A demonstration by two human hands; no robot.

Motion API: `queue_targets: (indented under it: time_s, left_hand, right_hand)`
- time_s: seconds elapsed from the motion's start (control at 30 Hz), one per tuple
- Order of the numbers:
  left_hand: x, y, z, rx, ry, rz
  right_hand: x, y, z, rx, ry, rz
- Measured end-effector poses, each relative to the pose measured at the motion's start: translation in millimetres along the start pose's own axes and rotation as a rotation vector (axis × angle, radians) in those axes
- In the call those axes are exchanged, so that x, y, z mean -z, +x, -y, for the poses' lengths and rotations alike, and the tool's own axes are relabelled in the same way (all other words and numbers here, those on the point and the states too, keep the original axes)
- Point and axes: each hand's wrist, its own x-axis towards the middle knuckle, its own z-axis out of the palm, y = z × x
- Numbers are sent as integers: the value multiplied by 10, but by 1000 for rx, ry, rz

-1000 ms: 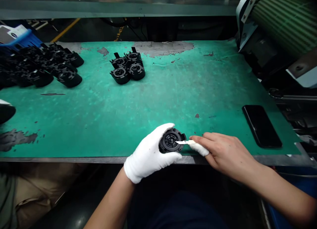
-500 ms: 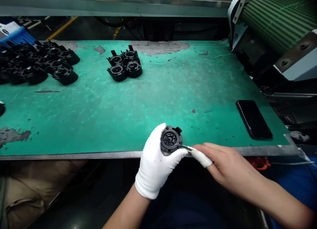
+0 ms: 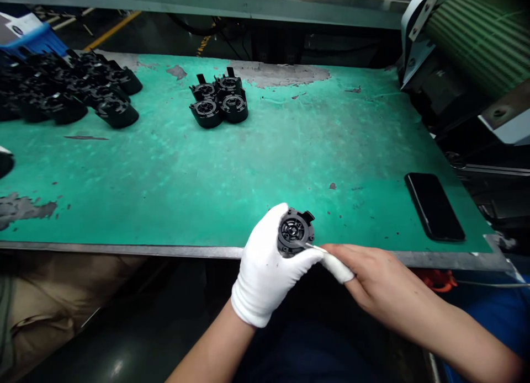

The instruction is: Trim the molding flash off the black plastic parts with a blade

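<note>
A white-gloved left hand (image 3: 265, 267) is gripping a round, black plastic part (image 3: 294, 230); a thumb-wrapped right hand (image 3: 375, 275) is pinching a slim, pale tool (image 3: 311, 246), apparently touching the part.

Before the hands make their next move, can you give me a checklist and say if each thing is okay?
1. Left hand has a grip on the round black part: ok, gloved fingers and thumb wrap around it.
2. Right hand holds the thin tool: ok, pinched.
3. Tool is clear of the left thumb: not ok, they're very close.
4. Tool tip touches the part: cannot tell, too small.
5. Phone is away from both hands: ok, off to the right.
</note>
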Motion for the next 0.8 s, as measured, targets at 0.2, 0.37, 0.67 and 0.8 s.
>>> queue_targets:
  time_s: [0.2, 0.37, 0.67, 0.8]
  left_hand:
    - [5, -8, 21, 13, -5, 0]
    - [19, 5, 19, -29, -1, 12]
    - [62, 69, -30, -10, -25, 52]
    - [58, 76, -43, 3, -23, 53]
  right_hand:
    - [29, 43, 40, 5, 53, 73]
    - [100, 62, 10, 30, 38, 86]
    - [7, 73, -13, 18, 8, 1]
    - [-21, 56, -20, 18, -5, 5]
